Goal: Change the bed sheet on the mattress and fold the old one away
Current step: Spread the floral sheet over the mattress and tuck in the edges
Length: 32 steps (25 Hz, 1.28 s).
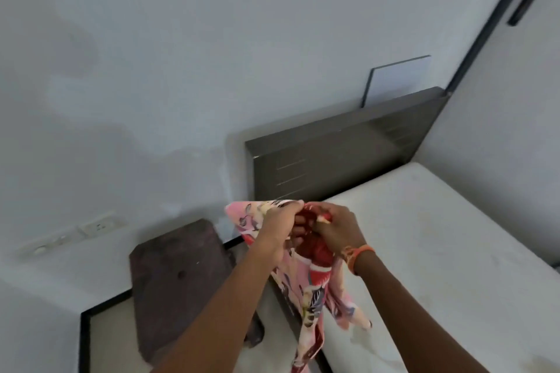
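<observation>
A pink floral sheet (pixel 315 297) hangs bunched from both hands in front of me, above the bed's left edge. My left hand (pixel 280 225) grips its upper edge, fingers curled over the cloth. My right hand (pixel 336 228), with an orange band on the wrist, pinches the cloth close beside the left hand. The bare white mattress (pixel 439 251) lies to the right, with no sheet on it. The sheet's lower part trails down past the frame's bottom edge.
A dark grey headboard (pixel 333 157) stands at the mattress head against the white wall. A dark brown slab (pixel 181 281) leans by the bed on the left floor. Wall sockets (pixel 100 225) sit low on the left wall. A dark door frame (pixel 491 24) runs up the right.
</observation>
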Each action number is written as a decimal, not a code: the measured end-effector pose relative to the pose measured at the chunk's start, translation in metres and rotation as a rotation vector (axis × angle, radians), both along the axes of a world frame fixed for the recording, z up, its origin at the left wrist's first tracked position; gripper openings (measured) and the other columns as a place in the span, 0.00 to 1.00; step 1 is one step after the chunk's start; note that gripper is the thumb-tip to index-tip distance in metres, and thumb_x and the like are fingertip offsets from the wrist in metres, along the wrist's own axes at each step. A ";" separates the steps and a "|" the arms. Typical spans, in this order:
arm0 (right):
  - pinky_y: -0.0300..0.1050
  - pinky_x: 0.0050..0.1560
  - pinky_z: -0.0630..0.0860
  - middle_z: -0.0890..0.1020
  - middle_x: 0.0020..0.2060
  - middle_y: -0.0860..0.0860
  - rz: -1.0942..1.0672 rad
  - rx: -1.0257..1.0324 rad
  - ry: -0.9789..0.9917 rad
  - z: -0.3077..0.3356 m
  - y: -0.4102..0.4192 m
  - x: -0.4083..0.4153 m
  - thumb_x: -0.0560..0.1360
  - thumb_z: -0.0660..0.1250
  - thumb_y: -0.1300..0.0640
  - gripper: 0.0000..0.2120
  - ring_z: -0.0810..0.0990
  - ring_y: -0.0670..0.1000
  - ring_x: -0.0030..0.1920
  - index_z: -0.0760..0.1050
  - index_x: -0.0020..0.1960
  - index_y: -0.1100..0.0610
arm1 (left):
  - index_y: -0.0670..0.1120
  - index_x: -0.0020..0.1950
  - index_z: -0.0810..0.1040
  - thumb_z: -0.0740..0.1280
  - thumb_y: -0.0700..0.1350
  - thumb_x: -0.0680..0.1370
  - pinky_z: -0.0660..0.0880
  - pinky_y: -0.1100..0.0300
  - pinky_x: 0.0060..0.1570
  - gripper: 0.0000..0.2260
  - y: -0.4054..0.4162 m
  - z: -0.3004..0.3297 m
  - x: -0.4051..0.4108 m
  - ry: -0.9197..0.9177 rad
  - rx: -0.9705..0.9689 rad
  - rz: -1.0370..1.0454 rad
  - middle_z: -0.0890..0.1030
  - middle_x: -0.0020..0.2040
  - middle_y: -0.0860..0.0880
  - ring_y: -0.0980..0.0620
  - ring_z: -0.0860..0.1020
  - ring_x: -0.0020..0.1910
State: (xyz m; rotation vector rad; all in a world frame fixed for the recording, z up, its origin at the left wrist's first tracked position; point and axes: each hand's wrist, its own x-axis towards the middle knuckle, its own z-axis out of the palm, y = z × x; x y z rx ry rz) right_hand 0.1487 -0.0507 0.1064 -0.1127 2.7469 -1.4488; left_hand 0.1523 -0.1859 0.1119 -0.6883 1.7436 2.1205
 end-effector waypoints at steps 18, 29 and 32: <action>0.42 0.26 0.78 0.76 0.20 0.58 -1.004 -0.629 -0.133 0.078 0.338 -0.033 0.69 0.68 0.73 0.04 0.74 0.50 0.19 0.76 0.41 0.67 | 0.45 0.47 0.83 0.70 0.46 0.70 0.81 0.40 0.50 0.08 0.223 -0.003 -0.058 0.440 -0.139 -0.618 0.86 0.44 0.45 0.44 0.85 0.46; 0.34 0.22 0.72 0.74 0.23 0.55 -0.920 -1.212 -0.192 0.079 0.342 -0.078 0.69 0.75 0.63 0.12 0.70 0.49 0.20 0.71 0.41 0.64 | 0.59 0.64 0.73 0.77 0.56 0.66 0.77 0.62 0.55 0.29 0.292 0.044 -0.118 0.783 -0.350 -1.195 0.80 0.56 0.60 0.60 0.80 0.53; 0.33 0.25 0.70 0.75 0.21 0.53 -0.871 -1.174 -0.112 0.084 0.325 -0.073 0.77 0.66 0.55 0.14 0.71 0.46 0.19 0.69 0.38 0.62 | 0.49 0.49 0.81 0.74 0.45 0.68 0.79 0.57 0.46 0.11 0.303 0.047 -0.131 0.856 -0.409 -0.972 0.84 0.44 0.55 0.57 0.82 0.42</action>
